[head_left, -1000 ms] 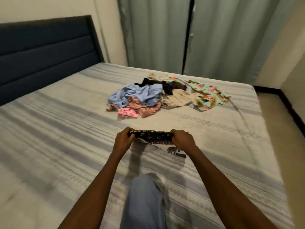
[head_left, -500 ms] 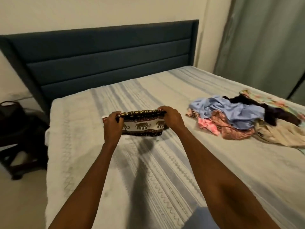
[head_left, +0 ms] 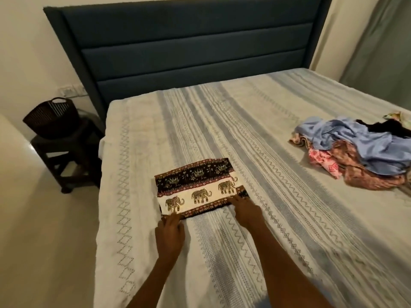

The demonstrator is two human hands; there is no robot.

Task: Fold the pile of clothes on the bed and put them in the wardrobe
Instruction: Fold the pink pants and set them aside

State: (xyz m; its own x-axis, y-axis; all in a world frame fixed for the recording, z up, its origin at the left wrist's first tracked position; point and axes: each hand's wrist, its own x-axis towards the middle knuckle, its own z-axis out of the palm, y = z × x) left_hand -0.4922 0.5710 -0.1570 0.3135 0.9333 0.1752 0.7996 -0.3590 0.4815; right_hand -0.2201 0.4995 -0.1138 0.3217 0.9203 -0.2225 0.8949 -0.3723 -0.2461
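1. One folded garment (head_left: 198,187), dark with bands of cream and a row of three printed elephants on the cream band, lay flat on the bed (head_left: 255,134), close to its left edge and about halfway down from the headboard (head_left: 189,47).
2. Two hands were at the near edge of that garment. The left hand (head_left: 170,235) lay flat on the bedcover with its fingers straight, the fingertips touching the garment's near left corner.
3. The right hand (head_left: 245,210) also lay flat with straight fingers, the tips resting on the garment's near right corner. Neither hand gripped anything.
4. One pile of unfolded clothes (head_left: 355,152) sat well apart from the folded piece, towards the bed's right edge. At least four pieces could be counted in it: a light blue one on top, a pink one and a brownish patterned one beneath, and a black one behind. How many more lay under them could not be told.
5. One dark woven basket (head_left: 52,117) stood on one dark side table (head_left: 66,152) on the floor, just beside the bed's left head corner.
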